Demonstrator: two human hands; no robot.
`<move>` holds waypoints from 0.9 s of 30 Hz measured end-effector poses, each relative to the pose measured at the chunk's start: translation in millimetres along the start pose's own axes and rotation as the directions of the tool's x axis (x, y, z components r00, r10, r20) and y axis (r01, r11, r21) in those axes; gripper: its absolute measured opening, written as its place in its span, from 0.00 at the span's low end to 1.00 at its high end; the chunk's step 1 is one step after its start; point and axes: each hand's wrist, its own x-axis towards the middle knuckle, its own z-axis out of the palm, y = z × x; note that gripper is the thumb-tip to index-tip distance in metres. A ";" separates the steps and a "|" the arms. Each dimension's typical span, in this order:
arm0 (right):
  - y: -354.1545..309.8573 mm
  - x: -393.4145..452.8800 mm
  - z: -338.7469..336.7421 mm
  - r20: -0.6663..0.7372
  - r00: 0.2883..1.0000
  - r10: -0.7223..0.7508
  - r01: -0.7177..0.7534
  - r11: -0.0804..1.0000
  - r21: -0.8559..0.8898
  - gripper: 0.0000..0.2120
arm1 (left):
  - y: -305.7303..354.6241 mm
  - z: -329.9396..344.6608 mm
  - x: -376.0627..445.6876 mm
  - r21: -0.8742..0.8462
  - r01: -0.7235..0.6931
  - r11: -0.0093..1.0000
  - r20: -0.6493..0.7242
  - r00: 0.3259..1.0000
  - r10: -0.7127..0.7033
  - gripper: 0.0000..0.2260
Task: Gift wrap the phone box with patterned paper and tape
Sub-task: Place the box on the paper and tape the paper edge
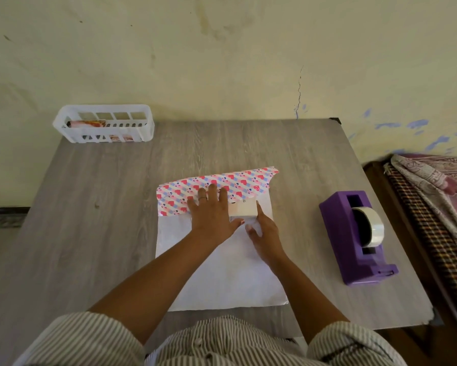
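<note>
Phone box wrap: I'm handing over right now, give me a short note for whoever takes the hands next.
Left hand: flat, fingers straight, pressing the folded-over far flap of the patterned paper onto the phone box.
Right hand: fingers pinch the box's near right end.
Paper lies white side up on the table; tape dispenser stands to the right, untouched.
Done: box placed, far flap folded over.
Left: near flap, tape the seam, fold and tape both ends.

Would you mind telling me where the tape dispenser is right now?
In the head view, the purple tape dispenser stands on the table to the person's right, beside the wrapping paper and clear of both hands.
</note>
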 end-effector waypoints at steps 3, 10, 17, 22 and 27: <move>-13.2 3.8 -6.5 -0.024 0.998 0.061 -0.063 0.994 -0.084 0.23 | -6.8 4.8 -2.0 -0.003 -0.028 1.000 -0.055 0.998 0.028 0.38; -18.4 8.1 -6.7 -0.177 0.967 0.183 -0.202 0.975 -0.097 0.20 | -31.6 7.5 -1.1 -0.078 -0.186 0.979 -0.098 0.979 0.178 0.29; -24.6 4.9 -4.2 -0.269 0.941 0.204 -0.202 0.979 0.035 0.23 | -40.5 17.0 -6.0 -0.088 -0.251 0.964 -0.180 0.956 0.232 0.27; -37.4 1.3 -16.2 -0.329 0.862 -0.385 0.186 0.845 -0.502 0.39 | -38.0 26.1 -11.8 -0.202 -0.254 0.946 -0.238 0.949 0.204 0.24; -38.4 11.6 -14.7 0.241 0.874 -0.423 0.446 0.495 -0.746 0.30 | -39.1 31.9 -17.6 -0.274 -0.252 0.928 -0.284 0.943 0.172 0.20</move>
